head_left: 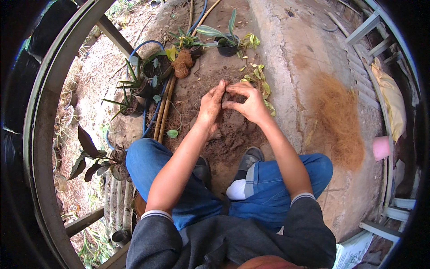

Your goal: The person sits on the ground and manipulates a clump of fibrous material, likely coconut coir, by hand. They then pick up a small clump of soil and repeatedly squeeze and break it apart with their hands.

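My two hands meet above a mound of dark brown soil on the ground between my feet. On my left hand the fingers are pressed together and point away from me, with soil smears on the skin. The fingers of my right hand bend round against the left fingertips, its thumb curving in below. Something dark shows in the narrow gap between the hands. It is mostly covered by the fingers, so I cannot make out what it is.
Potted plants stand ahead and to the left, near a blue hose and bamboo poles. A yellowish trailing vine lies beyond my right hand. Loose brown fibre is heaped at the right, near a pink container.
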